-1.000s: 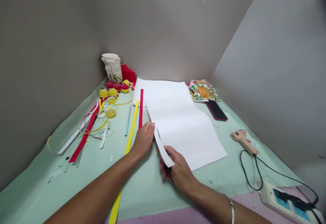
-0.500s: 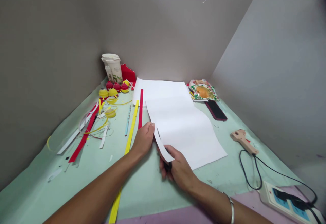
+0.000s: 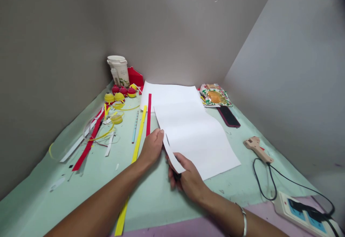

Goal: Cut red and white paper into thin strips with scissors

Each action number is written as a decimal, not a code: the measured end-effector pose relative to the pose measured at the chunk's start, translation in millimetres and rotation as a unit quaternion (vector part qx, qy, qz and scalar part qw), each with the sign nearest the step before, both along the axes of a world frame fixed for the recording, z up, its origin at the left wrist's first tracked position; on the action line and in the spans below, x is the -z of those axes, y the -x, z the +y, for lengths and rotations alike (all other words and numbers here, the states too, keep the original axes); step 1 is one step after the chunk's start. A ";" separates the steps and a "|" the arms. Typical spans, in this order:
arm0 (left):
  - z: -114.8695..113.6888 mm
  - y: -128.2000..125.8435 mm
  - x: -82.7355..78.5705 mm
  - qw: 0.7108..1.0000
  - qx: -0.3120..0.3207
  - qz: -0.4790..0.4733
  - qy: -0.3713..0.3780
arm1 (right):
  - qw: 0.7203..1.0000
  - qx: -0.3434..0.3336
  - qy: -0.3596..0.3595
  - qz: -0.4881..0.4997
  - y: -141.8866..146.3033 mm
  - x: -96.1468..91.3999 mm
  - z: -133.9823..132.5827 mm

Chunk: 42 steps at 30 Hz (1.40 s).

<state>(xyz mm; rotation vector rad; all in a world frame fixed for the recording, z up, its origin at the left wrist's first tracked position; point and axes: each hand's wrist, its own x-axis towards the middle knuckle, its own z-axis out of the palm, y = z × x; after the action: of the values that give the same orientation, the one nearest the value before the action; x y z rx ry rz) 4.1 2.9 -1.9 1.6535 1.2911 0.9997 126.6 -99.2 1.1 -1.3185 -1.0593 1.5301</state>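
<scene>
My left hand [image 3: 152, 144] pinches the left edge of a large white paper sheet [image 3: 191, 131], where a narrow strip [image 3: 172, 158] is partly cut from it. My right hand [image 3: 187, 174] is closed round the dark handles of scissors [image 3: 177, 175]; the blades lie in the cut between strip and sheet, mostly covered by the paper. The strip's loose end curls over my right hand. Left of the sheet lie a red strip [image 3: 149, 115], a long yellow strip [image 3: 140, 133] and a light blue pencil [image 3: 135, 127].
Red and yellow round pieces [image 3: 119, 97] stand by a white cup [image 3: 118, 71] at the back left. Loose strips [image 3: 88, 143] lie at left. On the right are a food packet [image 3: 215, 96], a phone [image 3: 228, 116], a glue gun [image 3: 258, 149] and a power strip [image 3: 304, 212].
Almost nothing differs. My right hand and the scissors stay in the cut, and the strip's loose end has shifted very slightly downward. My left hand keeps its pinch.
</scene>
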 end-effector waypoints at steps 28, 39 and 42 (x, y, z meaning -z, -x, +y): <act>-0.5 -0.8 -0.4 1.000 -0.018 0.001 0.007 | 1.000 0.000 0.012 -0.005 2.4 -5.4 -2.2; -0.1 -0.6 0.8 1.000 -0.016 0.012 -0.001 | 1.000 0.004 -0.004 0.001 1.5 1.7 -1.8; 0.0 -0.4 1.0 1.000 -0.012 0.012 0.000 | 1.000 0.005 -0.013 -0.009 1.8 2.9 -2.6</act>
<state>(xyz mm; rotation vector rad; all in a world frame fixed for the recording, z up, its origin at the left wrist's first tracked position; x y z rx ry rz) 4.5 2.9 -2.9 1.6575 1.3306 0.9963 124.8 -101.8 -1.9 -1.3209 -1.0790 1.4948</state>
